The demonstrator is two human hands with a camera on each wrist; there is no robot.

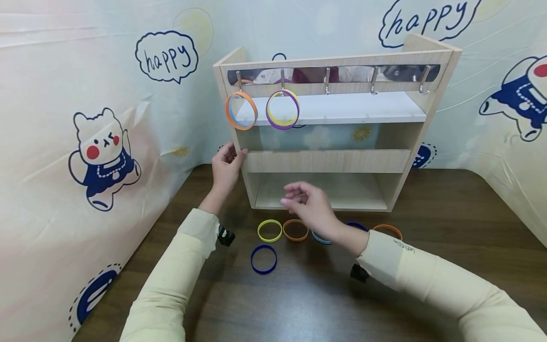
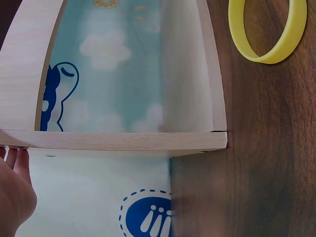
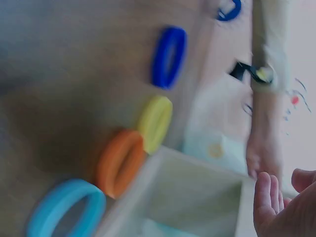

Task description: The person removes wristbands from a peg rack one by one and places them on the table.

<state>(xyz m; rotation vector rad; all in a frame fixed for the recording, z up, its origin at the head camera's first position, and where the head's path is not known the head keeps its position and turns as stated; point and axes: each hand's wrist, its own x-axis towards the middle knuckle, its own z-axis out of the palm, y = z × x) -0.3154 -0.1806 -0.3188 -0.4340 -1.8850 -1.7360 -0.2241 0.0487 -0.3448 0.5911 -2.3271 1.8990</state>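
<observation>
While our left hand (image 1: 226, 168) grips the shelf (image 1: 329, 161) at its left upright (image 1: 248, 186), thumb on the front edge and fingers at the outer face, our right hand (image 1: 314, 209) hangs before the bottom compartment, fingers loosely bent, thumb apart, holding nothing that we can see. With the right hand as the clock's centre in the head view, the left sits at ten; we judge its grip serves to keep the frame from sliding or tipping.

Towards eleven, an orange ring (image 1: 243, 127) and a light-blue ring (image 1: 232, 111) share the leftmost hook (image 1: 239, 78). Between eleven and twelve, a purple ring (image 1: 282, 128) and a yellow ring (image 1: 271, 112) share the second hook (image 1: 282, 78). The bent hook ends presumably stop each pair slipping off.

On the table (image 1: 290, 299), a yellow band (image 1: 269, 241) lies at eight, an orange band (image 1: 296, 240) at seven, and a navy band (image 1: 263, 272) at half past seven, nearer us. Towards half past five, our arm partly hides a pale-blue band (image 1: 320, 241); a second navy (image 1: 358, 225) and a second orange (image 1: 386, 226) lie between three and four. Lying flat, they likely stay put without rolling.
</observation>
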